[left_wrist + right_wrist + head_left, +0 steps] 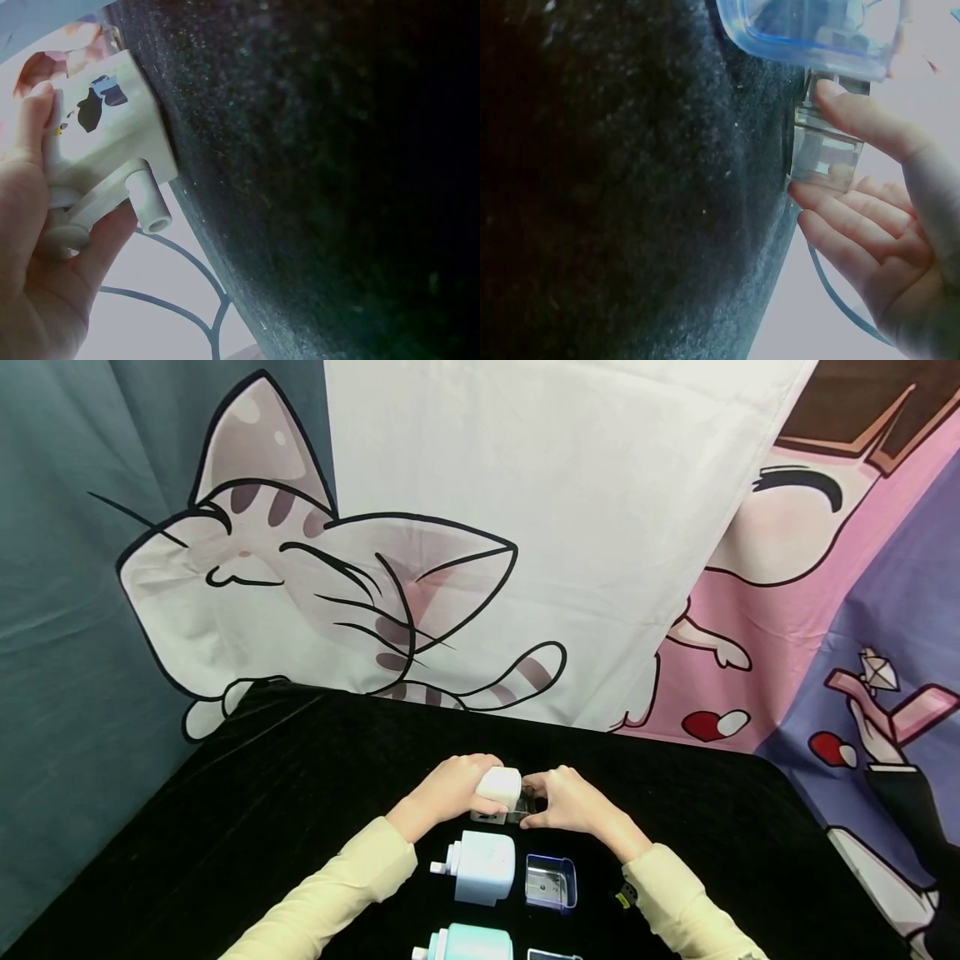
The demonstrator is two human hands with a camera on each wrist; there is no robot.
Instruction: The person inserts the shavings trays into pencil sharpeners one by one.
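In the head view, a white hand-crank pencil sharpener (500, 787) lies on the black cloth, held by my left hand (454, 787) around its body. The left wrist view shows its crank handle (148, 202) and a dark printed picture on one face. My right hand (570, 802) pinches a clear shavings drawer (518, 810) at the sharpener's right end. In the right wrist view, the thumb lies on one side of the drawer (826, 154) and the fingertips touch its outer end.
Nearer to me lies a light blue sharpener (486, 864), with a blue-rimmed clear drawer (551, 906) on its right. A mint sharpener (474, 943) and another drawer (551, 955) are cut off at the bottom edge. Printed cloth (570, 527) hangs behind the table.
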